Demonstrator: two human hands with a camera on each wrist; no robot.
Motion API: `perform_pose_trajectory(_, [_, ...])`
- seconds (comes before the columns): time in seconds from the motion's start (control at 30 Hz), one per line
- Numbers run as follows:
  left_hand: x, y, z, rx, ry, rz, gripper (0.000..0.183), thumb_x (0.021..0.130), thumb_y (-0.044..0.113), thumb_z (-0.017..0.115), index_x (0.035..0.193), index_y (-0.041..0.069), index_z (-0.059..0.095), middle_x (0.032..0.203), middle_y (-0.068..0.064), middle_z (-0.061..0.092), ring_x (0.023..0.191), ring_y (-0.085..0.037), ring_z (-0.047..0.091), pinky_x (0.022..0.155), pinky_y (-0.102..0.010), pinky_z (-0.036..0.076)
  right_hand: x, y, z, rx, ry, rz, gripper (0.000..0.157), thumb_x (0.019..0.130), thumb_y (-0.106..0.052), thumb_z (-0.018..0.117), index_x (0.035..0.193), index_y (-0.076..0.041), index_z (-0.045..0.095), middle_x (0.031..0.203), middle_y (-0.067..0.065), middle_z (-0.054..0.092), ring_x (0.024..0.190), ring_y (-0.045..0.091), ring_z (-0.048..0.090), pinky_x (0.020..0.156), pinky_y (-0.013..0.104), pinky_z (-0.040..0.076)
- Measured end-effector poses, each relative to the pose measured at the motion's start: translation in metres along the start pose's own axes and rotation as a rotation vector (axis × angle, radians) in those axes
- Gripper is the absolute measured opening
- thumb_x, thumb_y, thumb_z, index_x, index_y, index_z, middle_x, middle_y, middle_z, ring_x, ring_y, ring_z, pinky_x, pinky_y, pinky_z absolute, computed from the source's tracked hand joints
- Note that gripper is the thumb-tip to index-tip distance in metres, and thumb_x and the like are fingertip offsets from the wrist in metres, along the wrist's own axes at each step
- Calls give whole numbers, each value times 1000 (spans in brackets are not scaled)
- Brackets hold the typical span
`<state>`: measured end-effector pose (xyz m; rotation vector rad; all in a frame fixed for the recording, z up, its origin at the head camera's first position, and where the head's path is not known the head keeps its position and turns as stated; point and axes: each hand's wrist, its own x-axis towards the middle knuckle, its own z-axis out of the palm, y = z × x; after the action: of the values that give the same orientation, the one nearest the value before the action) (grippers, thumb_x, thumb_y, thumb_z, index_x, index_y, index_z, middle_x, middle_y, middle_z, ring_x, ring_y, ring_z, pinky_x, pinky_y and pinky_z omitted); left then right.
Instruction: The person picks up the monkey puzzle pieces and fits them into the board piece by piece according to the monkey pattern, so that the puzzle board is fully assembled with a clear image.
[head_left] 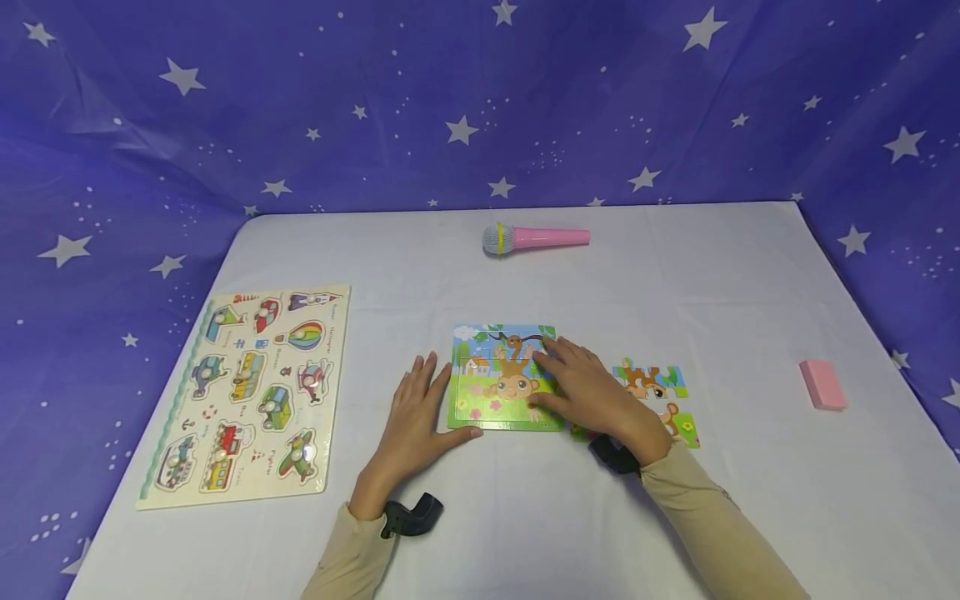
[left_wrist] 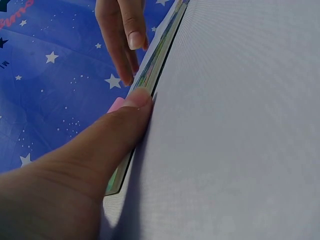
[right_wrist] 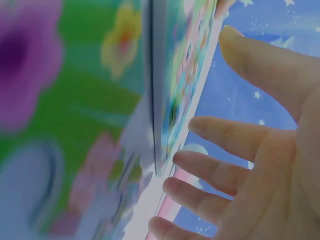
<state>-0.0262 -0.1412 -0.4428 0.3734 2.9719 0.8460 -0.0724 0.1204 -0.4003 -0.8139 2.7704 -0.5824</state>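
Observation:
A square monkey jigsaw puzzle (head_left: 495, 400) lies in its tray at the middle of the table. My left hand (head_left: 411, 429) is at its near left corner, fingers stretched out. In the left wrist view its thumb (left_wrist: 117, 127) touches the tray's near edge. Over the puzzle's right side is my right hand (head_left: 588, 387), palm down with spread fingers. The right wrist view shows these fingers slightly bent, with nothing between them. Beside and partly under the right wrist lie joined monkey puzzle pieces (head_left: 675, 408), partly hidden by the hand.
A wooden vehicle knob puzzle board (head_left: 330, 400) lies on the left of the white table (head_left: 525, 533). At the back is a pink toy microphone (head_left: 551, 238). A pink block (head_left: 822, 385) sits far right. Starry blue cloth (head_left: 420, 83) rises behind the table.

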Motion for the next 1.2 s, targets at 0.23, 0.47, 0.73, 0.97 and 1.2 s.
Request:
perform_pose_trajectory(0.23, [0, 0, 0, 1, -2, -1, 98, 67, 58, 69, 141, 7, 30, 152, -14, 16, 142, -28, 4, 115, -46, 8, -8, 16, -9, -14, 25, 49, 56, 85, -38, 59, 130, -5, 48, 137, 21, 42, 130, 40, 33, 106, 55, 25])
perform_pose_trajectory(0.47, [0, 1, 0, 1, -4, -6, 99, 67, 59, 69, 142, 8, 30, 152, -13, 15, 142, -27, 4, 115, -46, 7, -20, 35, -16, 26, 57, 96, 50, 85, -33, 62, 125, -4, 52, 127, 19, 50, 121, 39, 43, 100, 58, 30])
perform_pose_trajectory(0.73, [0, 1, 0, -1, 2, -1, 99, 67, 58, 69, 142, 7, 30, 152, -13, 15, 142, -28, 5, 115, -47, 8, -30, 53, -19, 89, 71, 112, 47, 85, -30, 62, 123, -5, 52, 126, 15, 50, 120, 35, 44, 97, 56, 34])
perform_pose_trajectory(0.97, [0, 0, 1, -1, 16, 6, 99, 66, 58, 69, 141, 7, 31, 152, -14, 16, 142, -29, 6, 114, -47, 9, -31, 56, -21, 110, 38, 103, 49, 83, -28, 65, 123, -3, 52, 128, 16, 47, 121, 37, 42, 98, 57, 33])
perform_pose_trajectory(1.2, [0, 0, 2, 4, 18, 5, 98, 66, 58, 70, 141, 7, 31, 152, -14, 16, 142, -29, 6, 114, -47, 9, -32, 56, -19, 67, 44, 100, 45, 81, -23, 67, 119, -1, 56, 128, 18, 46, 120, 38, 43, 97, 57, 34])
